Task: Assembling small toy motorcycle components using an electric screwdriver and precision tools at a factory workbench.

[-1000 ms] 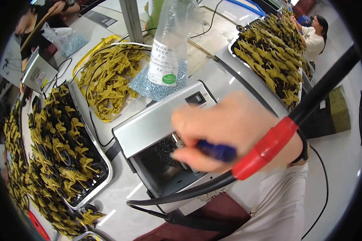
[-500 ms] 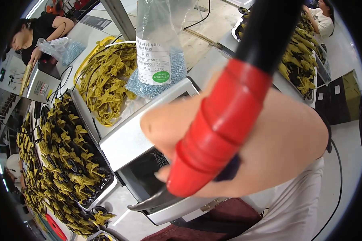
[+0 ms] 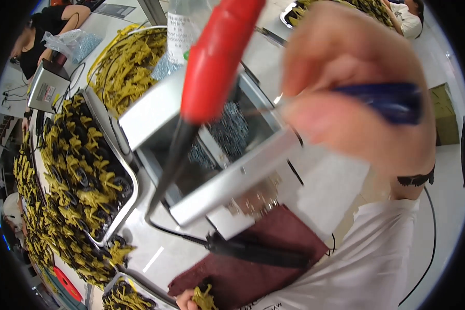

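Note:
At the upper right, my right hand is closed around a dark blue-handled tool, blurred by motion. A thin tip seems to run left from it toward the open metal box, which holds many small screws. Only the fingers of my left hand show at the bottom edge, pinching a small yellow-and-black figure part. A thick red sleeve on a black cord hangs close in front of the box. The cord runs down to a black rod-shaped tool above a maroon cloth.
Trays of yellow-and-black parts line the left, and a smaller tray sits lower. Behind the box are a pile of yellow pieces and a bag of screws. Other people sit at the far left and far right.
My right hand has moved up and right, away from the box front. The red sleeve has swung left and up, uncovering the screws. My left fingers and the yellow-and-black part have come into view.

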{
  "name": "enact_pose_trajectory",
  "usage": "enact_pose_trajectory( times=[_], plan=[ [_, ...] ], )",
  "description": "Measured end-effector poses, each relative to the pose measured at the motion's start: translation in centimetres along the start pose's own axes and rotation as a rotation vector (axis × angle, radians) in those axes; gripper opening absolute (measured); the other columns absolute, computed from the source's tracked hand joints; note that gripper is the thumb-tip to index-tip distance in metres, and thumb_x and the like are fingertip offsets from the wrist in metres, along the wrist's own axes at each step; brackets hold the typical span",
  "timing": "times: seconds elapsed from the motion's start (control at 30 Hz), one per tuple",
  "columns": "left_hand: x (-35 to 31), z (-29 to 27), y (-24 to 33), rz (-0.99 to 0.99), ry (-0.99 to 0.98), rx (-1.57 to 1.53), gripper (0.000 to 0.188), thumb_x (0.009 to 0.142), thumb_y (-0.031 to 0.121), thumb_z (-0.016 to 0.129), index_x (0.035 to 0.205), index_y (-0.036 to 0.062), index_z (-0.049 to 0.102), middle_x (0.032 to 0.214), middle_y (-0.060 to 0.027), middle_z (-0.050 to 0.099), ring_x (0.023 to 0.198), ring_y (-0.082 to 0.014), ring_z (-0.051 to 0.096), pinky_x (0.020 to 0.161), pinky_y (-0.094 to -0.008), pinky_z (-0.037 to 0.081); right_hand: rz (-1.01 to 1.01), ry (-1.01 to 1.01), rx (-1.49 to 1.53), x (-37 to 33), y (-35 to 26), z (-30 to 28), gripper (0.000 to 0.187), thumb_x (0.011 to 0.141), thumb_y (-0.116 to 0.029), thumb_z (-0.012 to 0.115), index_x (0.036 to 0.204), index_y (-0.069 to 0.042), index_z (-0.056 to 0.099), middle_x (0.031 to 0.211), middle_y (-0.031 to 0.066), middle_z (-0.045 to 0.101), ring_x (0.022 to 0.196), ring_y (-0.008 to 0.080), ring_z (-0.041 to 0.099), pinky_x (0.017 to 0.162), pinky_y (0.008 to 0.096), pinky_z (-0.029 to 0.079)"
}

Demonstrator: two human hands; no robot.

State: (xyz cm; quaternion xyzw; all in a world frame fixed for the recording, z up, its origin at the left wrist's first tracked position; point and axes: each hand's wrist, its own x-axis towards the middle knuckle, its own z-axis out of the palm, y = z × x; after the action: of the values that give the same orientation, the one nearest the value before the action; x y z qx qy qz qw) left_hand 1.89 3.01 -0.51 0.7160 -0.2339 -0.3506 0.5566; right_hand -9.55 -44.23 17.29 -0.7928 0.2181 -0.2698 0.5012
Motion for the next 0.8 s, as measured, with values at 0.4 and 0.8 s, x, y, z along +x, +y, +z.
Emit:
enact_pose_trajectory(
  times=[0.4, 0.8],
  plan=[
    [0.3, 1.1, 2.4, 0.001, -0.096, 0.009, 0.051, 0.094, 0.045, 0.054, 0.085, -0.0041, 0.061, 0.067, -0.0034, 0.062, 0.060, -0.0082, 0.054, 0.055, -0.0228, 0.042, 0.343, 0.110, 0.404, -21.3, 0.0, 7.2, 0.029, 0.092, -0.011, 0.046, 0.113, 0.006, 0.056, 0.101, 0.0135, 0.062, 0.078, 0.0143, 0.063, 0.066, 0.0238, 0.050],
    [-0.7, 1.3, 2.0, 0.121, -0.083, 0.096, 0.033, 0.093, 0.029, 0.055, 0.087, -0.0035, 0.061, 0.065, -0.0056, 0.062, 0.057, -0.0104, 0.056, 0.054, -0.0251, 0.043, 0.387, 0.204, 0.216, -19.8, 0.6, 11.9, 0.027, 0.094, -0.009, 0.048, 0.118, 0.002, 0.051, 0.097, 0.0133, 0.066, 0.073, 0.0161, 0.067, 0.065, 0.0263, 0.051]
  ],
)
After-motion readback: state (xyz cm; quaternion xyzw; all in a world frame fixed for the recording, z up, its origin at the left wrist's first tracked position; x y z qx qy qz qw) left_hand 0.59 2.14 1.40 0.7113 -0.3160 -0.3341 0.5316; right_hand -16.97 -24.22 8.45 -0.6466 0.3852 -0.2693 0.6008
